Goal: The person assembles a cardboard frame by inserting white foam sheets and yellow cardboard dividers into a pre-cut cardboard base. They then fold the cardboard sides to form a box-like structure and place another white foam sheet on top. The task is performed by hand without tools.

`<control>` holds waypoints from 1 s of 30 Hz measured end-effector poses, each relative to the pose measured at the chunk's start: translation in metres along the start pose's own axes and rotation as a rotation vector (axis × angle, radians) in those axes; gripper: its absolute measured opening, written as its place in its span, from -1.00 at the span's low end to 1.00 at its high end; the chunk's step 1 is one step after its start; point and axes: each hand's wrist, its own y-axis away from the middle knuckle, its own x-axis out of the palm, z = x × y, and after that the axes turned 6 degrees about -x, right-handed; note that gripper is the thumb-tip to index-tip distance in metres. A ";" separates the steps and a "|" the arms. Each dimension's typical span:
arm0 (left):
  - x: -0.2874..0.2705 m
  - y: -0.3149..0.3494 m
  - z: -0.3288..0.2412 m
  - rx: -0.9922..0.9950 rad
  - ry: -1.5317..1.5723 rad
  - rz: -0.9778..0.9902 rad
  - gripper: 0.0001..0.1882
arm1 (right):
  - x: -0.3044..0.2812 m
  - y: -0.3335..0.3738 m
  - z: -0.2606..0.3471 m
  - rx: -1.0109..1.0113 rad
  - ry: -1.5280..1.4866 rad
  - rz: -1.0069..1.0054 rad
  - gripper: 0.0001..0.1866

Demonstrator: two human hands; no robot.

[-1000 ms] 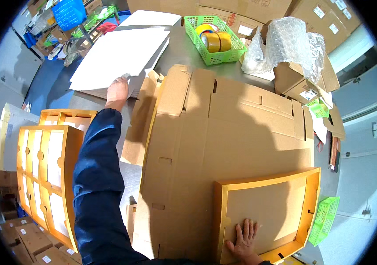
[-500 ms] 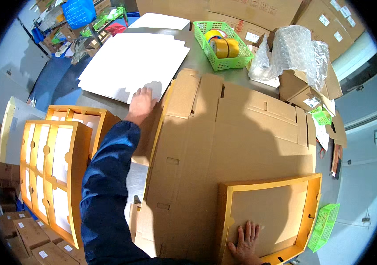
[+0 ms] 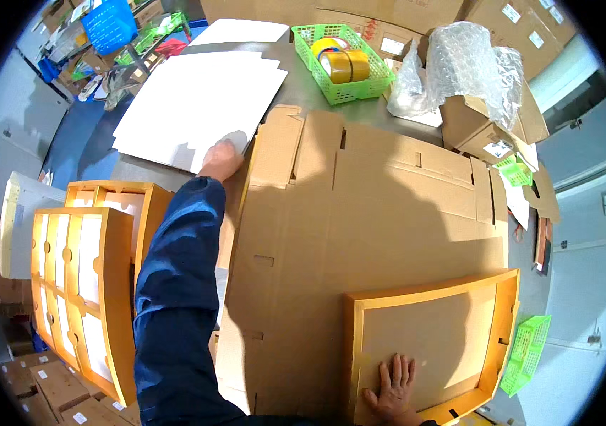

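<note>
Your left hand [image 3: 221, 160] is at the near edge of the white sheets [image 3: 189, 99]; I cannot tell if it grips. Your right hand [image 3: 392, 389] lies flat, fingers apart, inside the yellow tray [image 3: 352, 341], still bare brown; divided trays [image 3: 119, 284] at left show white.

The sheets [image 3: 193, 103] are plain white. The flat cardboard [image 3: 381, 220] is plain brown. The shallow tray [image 3: 430, 292] has yellow-orange walls and a brown bottom. The left sleeve [image 3: 181, 291] is dark blue. The tape basket [image 3: 358, 91] is bright green, patterned with holes.
</note>
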 end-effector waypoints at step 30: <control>-0.336 0.451 -0.142 1.322 -0.141 -0.236 -0.61 | -0.087 0.067 -0.102 0.339 -1.788 -0.762 -0.44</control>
